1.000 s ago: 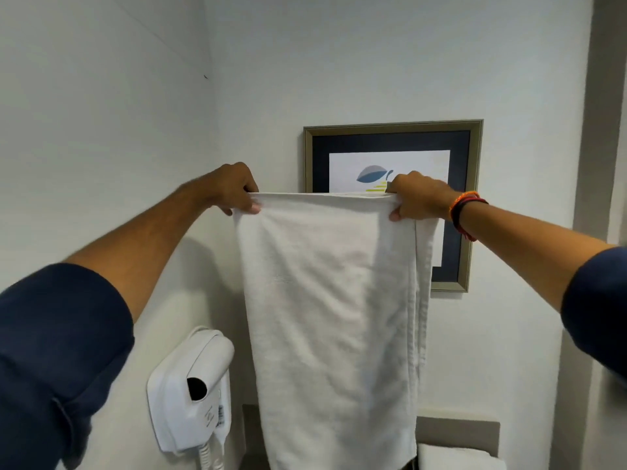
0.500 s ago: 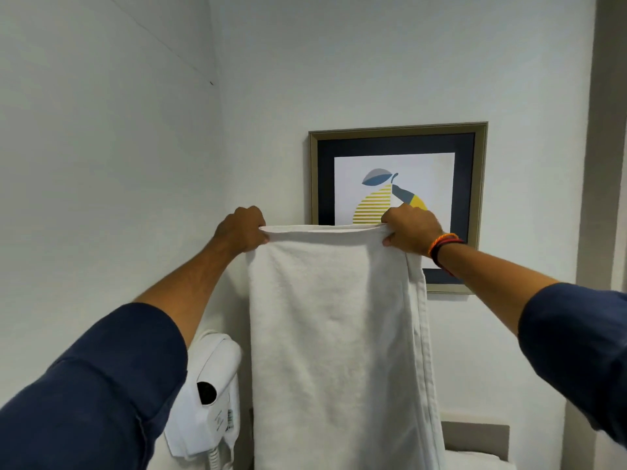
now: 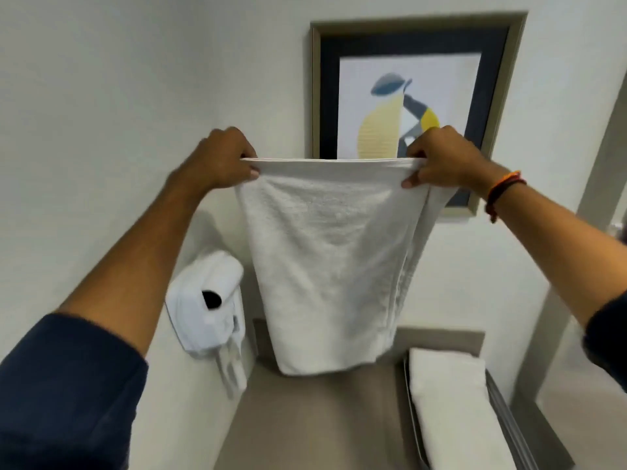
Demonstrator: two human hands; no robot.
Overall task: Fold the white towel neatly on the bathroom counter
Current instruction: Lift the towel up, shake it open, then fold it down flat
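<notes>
The white towel (image 3: 325, 266) hangs doubled lengthwise in front of me, its top edge stretched level between both hands. My left hand (image 3: 222, 161) pinches the top left corner and my right hand (image 3: 441, 159) pinches the top right corner. The towel's lower edge hangs just above the back of the beige bathroom counter (image 3: 315, 425); whether it touches the counter I cannot tell. A second layer of towel shows along its right side.
A white wall-mounted hair dryer (image 3: 207, 300) sticks out from the left wall beside the counter. A tray (image 3: 509, 422) with a folded white towel (image 3: 451, 405) sits on the counter's right side. A framed picture (image 3: 417, 39) hangs on the back wall.
The view has tipped downward, so the counter and the tray show now. Both hands have kept their grip on the towel's top corners, and its lower edge has come into view.
</notes>
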